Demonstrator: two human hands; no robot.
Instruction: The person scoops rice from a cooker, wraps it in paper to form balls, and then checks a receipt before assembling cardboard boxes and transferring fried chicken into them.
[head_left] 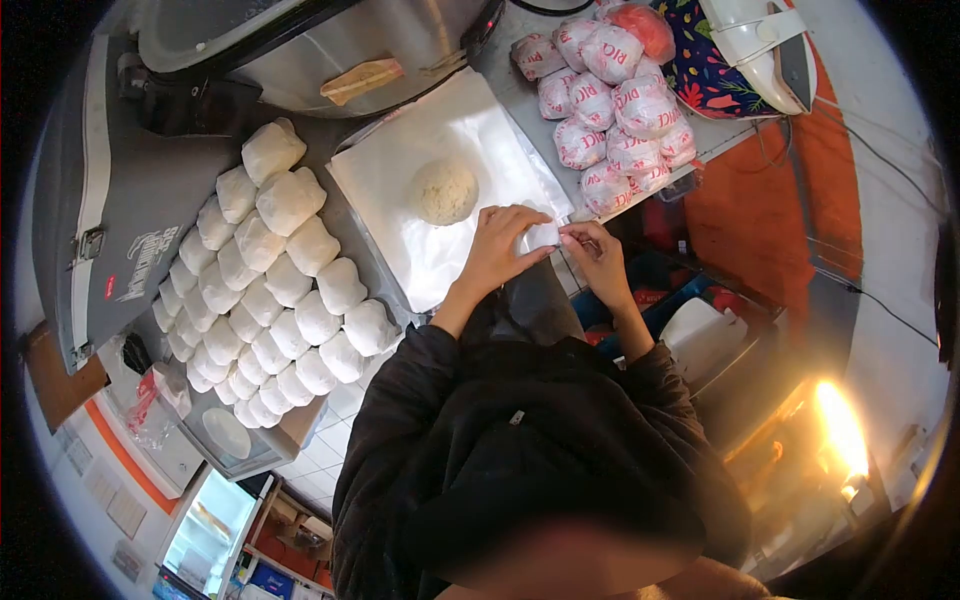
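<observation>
My left hand [497,248] and my right hand [597,256] meet over a small white wrapped bundle [541,236], both gripping it at the near edge of a stack of white paper sheets [400,190]. A round ball of cooked rice [445,191] lies on those sheets, just beyond my left hand. My dark sleeves run back toward the camera.
Several plain white wrapped bundles [290,290] lie in rows on the left. Wrapped packs printed with red letters [612,100] are piled at the far right. A large steel pot [330,40] stands behind the sheets. A bright flame or lamp [840,430] glows low on the right.
</observation>
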